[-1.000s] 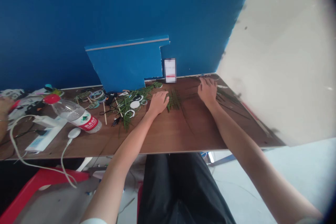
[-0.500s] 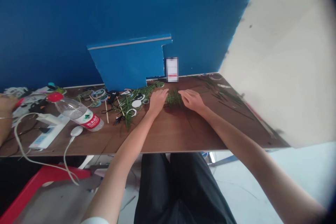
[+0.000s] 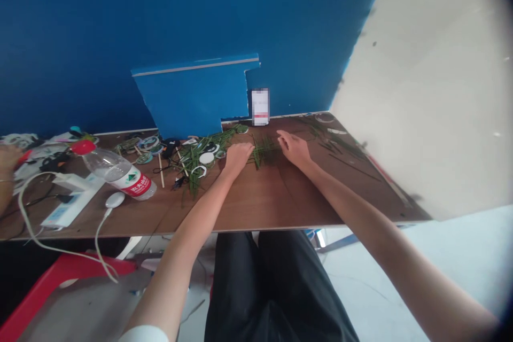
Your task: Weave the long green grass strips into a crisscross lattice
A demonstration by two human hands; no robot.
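A small woven mat of green leaf strips [image 3: 264,150] lies on the brown wooden table [image 3: 256,203] near the blue wall. My left hand [image 3: 237,156] rests on the table at the mat's left edge, fingers curled down onto the strips. On the mat's right edge sits my right hand [image 3: 293,147], its fingers bent and pressing on the strips. Whether either hand pinches a strip is too small to make out. Loose green strips [image 3: 198,157] lie in a heap left of my left hand.
White rings [image 3: 206,158] and tape rolls [image 3: 147,144] lie among the strips. A plastic water bottle [image 3: 116,171] lies on its side at the left, by a white power strip [image 3: 68,206] and cable. More strips [image 3: 340,144] lie at the right. Another person's hand [image 3: 7,160] shows at far left.
My right hand came back from the far right corner of the table to the mat's right edge. My left hand slid slightly left and nearer to me.
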